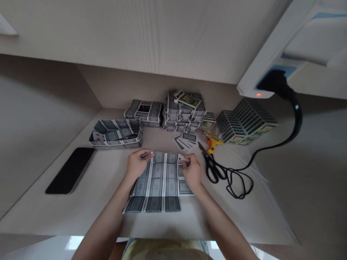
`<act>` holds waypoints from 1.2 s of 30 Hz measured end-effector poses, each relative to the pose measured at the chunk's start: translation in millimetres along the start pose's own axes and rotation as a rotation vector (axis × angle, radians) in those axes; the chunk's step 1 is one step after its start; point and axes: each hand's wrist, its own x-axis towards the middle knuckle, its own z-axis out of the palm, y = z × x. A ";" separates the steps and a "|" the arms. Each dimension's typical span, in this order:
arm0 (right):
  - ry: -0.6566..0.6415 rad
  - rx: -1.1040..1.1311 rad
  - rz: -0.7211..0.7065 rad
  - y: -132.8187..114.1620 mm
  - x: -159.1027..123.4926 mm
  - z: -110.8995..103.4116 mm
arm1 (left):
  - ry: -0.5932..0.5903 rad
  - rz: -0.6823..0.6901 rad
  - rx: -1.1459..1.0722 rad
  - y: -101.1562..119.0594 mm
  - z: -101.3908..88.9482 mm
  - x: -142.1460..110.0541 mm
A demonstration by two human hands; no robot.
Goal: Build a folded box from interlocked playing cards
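A sheet of joined playing cards (pixel 156 180), grey patterned backs up, lies before me with its near flap angled toward me. At its far left corner my left hand (pixel 137 164) pinches the card edge. My right hand (pixel 192 171) grips the far right corner, where a white card face with a red mark shows between the fingers. Just beyond the sheet, several loose playing cards (pixel 186 141) are fanned out on the desk. Black-handled scissors (pixel 213 168) and a yellow glue gun (pixel 211 142) lie to the right of my right hand.
A black phone (pixel 71 170) rests at left. Behind it stands an open card box (pixel 116 135). More card-covered boxes (pixel 184 110) are stacked at the back, near rows of card packs (pixel 244 121). A black cord (pixel 257 150) runs from the power strip (pixel 267 72) across the desk's right side.
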 end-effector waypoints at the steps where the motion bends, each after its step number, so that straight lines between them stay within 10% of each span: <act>1: 0.037 0.049 0.014 -0.2 -0.6 0.6 | 0.007 -0.001 0.001 -0.2 0.2 -0.2; 10: 0.116 0.090 0.035 -5.7 -10.8 5.1 | 0.067 -0.029 0.020 -1.8 6.2 -3.5; 18: -0.091 -0.121 -0.113 -21.5 -22.5 -0.6 | 0.045 -0.038 -0.011 -1.9 3.3 -1.2; 36: -0.411 0.688 0.240 5.9 21.5 -10.2 | -0.143 -0.004 -0.073 -7.7 -4.2 4.1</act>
